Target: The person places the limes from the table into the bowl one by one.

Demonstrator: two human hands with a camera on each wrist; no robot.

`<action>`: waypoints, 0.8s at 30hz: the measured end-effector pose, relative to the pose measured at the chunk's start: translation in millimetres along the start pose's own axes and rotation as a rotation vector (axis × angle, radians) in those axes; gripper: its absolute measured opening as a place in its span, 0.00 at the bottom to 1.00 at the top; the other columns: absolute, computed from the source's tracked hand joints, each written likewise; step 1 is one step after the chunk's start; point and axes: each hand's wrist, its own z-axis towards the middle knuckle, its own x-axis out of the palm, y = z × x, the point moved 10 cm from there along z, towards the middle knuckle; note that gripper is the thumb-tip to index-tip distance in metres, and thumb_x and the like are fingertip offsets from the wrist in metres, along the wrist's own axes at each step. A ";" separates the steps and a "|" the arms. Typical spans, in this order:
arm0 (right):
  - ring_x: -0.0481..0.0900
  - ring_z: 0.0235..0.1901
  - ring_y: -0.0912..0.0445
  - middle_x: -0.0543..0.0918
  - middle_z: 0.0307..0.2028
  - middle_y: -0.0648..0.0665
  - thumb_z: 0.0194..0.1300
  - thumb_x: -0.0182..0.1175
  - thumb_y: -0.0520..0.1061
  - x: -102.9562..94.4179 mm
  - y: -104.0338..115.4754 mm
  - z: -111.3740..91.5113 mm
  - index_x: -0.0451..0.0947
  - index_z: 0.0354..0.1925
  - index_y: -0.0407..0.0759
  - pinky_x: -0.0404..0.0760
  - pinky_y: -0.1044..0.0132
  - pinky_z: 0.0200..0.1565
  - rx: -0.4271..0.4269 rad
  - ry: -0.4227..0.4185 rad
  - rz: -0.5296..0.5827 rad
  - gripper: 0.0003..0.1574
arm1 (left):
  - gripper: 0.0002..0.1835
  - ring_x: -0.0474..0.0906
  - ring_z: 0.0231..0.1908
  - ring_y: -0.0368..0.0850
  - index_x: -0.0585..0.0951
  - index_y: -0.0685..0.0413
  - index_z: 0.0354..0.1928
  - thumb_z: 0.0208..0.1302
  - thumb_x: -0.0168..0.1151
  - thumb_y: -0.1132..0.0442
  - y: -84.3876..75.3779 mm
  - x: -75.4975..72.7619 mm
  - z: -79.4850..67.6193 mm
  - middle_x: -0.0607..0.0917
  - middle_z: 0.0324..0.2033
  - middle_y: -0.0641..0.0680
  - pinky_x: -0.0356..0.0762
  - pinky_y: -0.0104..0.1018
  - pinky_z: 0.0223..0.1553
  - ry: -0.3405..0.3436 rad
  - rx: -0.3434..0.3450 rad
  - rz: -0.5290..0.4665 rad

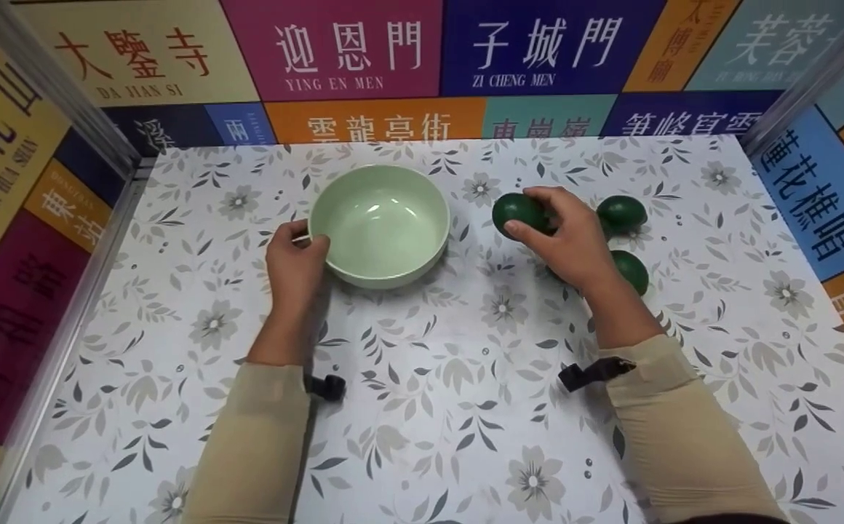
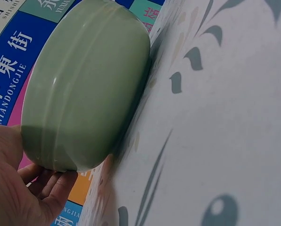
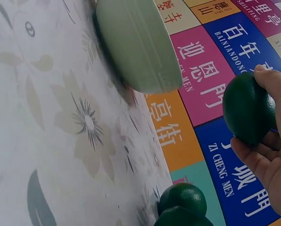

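Observation:
A pale green bowl [image 1: 382, 225] stands upright on the table, its inside bare. My left hand [image 1: 296, 258] pinches the bowl's left rim between thumb and fingers; in the left wrist view the fingertips lie against the outer wall of the bowl [image 2: 88, 89]. To the right of the bowl, my right hand [image 1: 571, 236] grips a glossy dark green lime [image 1: 518, 214]. The right wrist view shows this lime [image 3: 246, 109] lifted off the table between thumb and fingers. Two more limes lie right of that hand, one farther back [image 1: 622, 214] and one nearer [image 1: 631, 271], partly behind the wrist.
A white tablecloth [image 1: 422, 407] with grey flowers and leaves covers the table. Colourful panels with lettering [image 1: 353, 51] stand along the back and both sides. Black camera mounts stick out from the left sleeve [image 1: 258, 437] and the right sleeve [image 1: 684, 429].

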 end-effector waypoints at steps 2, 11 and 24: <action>0.81 0.57 0.49 0.81 0.63 0.42 0.67 0.70 0.57 2.9 2.1 0.0 0.75 0.69 0.45 0.78 0.61 0.55 -0.002 0.004 0.002 0.38 | 0.20 0.83 0.44 0.47 0.81 0.59 0.57 0.61 0.58 0.68 0.5 0.1 0.4 0.84 0.47 0.58 0.84 0.37 0.43 -0.001 -0.005 0.006; 0.79 0.61 0.49 0.79 0.65 0.42 0.66 0.70 0.58 19.9 9.3 4.7 0.73 0.70 0.45 0.80 0.50 0.61 0.000 0.043 0.027 0.40 | 0.20 0.82 0.43 0.47 0.81 0.59 0.56 0.61 0.58 0.68 -0.1 -0.2 0.4 0.84 0.48 0.58 0.82 0.33 0.40 -0.001 0.010 0.010; 0.77 0.61 0.50 0.81 0.62 0.43 0.66 0.71 0.56 40.6 26.7 8.8 0.75 0.68 0.43 0.76 0.54 0.58 -0.063 0.060 0.057 0.37 | 0.20 0.82 0.43 0.46 0.81 0.59 0.56 0.61 0.58 0.67 0.6 -0.5 1.2 0.84 0.49 0.58 0.82 0.33 0.41 0.010 0.023 0.031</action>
